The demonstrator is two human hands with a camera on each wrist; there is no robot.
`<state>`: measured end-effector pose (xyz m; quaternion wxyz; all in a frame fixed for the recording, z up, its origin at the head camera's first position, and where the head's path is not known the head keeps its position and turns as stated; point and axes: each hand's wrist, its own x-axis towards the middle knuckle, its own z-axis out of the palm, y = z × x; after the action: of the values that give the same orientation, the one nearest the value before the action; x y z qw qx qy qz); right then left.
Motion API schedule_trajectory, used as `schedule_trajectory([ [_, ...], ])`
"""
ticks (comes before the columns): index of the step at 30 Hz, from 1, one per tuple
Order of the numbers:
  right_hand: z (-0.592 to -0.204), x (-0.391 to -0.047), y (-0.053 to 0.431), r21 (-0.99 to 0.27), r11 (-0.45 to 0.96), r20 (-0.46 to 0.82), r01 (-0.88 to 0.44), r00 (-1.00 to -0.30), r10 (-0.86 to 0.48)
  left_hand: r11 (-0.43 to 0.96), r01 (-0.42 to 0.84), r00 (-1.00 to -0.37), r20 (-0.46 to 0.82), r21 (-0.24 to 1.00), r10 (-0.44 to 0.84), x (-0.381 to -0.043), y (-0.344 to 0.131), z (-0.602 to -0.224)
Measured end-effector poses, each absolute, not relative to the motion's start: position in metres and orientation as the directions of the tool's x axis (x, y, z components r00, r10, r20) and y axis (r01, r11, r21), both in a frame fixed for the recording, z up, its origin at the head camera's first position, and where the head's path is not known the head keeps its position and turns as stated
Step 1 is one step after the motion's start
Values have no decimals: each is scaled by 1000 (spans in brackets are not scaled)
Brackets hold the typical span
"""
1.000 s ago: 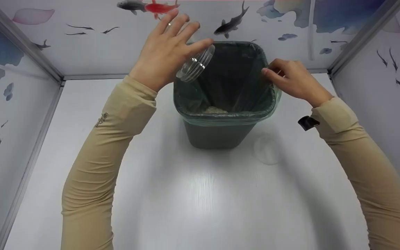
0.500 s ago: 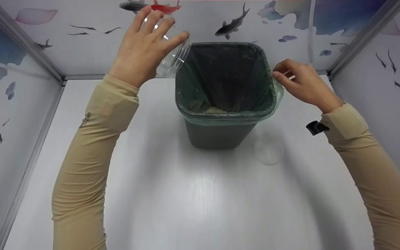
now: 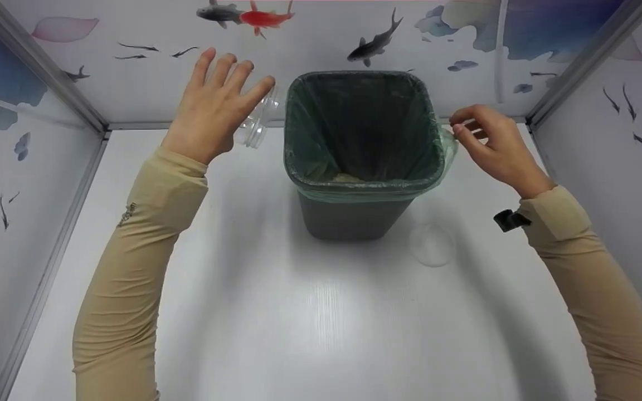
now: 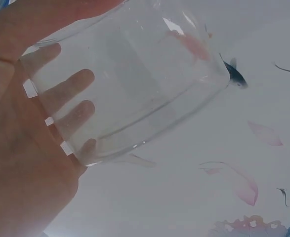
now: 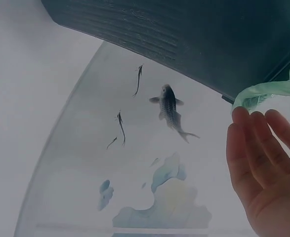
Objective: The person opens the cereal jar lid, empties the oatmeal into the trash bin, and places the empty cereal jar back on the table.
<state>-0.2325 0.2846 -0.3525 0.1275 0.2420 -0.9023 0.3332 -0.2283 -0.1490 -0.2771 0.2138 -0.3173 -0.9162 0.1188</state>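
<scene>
My left hand [image 3: 209,114] holds a clear jar [image 3: 254,125] to the left of the bin. In the left wrist view the see-through jar [image 4: 149,84] shows my fingers curled behind it, with the thumb along its near side. A dark grey trash bin [image 3: 349,220] stands upright, its green liner [image 3: 363,192] folded over the rim. To the bin's right is my right hand [image 3: 496,147], fingers loosely bent, fingertips close to the bulging liner edge. The right wrist view shows those fingertips right at the green liner [image 5: 268,89], the palm holding nothing.
A clear round lid [image 3: 432,245] lies on the white table [image 3: 326,323], in front and right of the bin. Something pale [image 3: 346,178] sits inside the bin. White panels printed with fish enclose the table at the back and both sides.
My left hand has carried the jar from over the bin's left rim out to the left and lower. The right hand has drawn off the bin's right rim, slightly rightward.
</scene>
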Motion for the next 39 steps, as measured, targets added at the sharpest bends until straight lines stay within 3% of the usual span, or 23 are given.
schedule_trajectory([
  [8, -360, -230, 291, -567, 644, 423, -513, -853, -307, 796, 532, -750, 274, -289, 602, -226, -158, -297],
  [16, -377, -228, 298, -558, 667, 396, -493, -865, -308, 838, 498, -831, 154, -222, 535, -225, -162, -322],
  [21, -385, -225, 302, -559, 678, 372, -478, -875, -311, 856, 496, -847, 138, -146, 514, -225, -168, -340],
  [29, -395, -217, 306, -630, 638, 346, -442, -896, -279, 867, 480, -856, 144, -134, 496, -220, -173, -366],
  [39, -422, -208, 311, -656, 642, 294, -396, -918, -266, 899, 438, -899, -7, 10, 438, -213, -170, -393],
])
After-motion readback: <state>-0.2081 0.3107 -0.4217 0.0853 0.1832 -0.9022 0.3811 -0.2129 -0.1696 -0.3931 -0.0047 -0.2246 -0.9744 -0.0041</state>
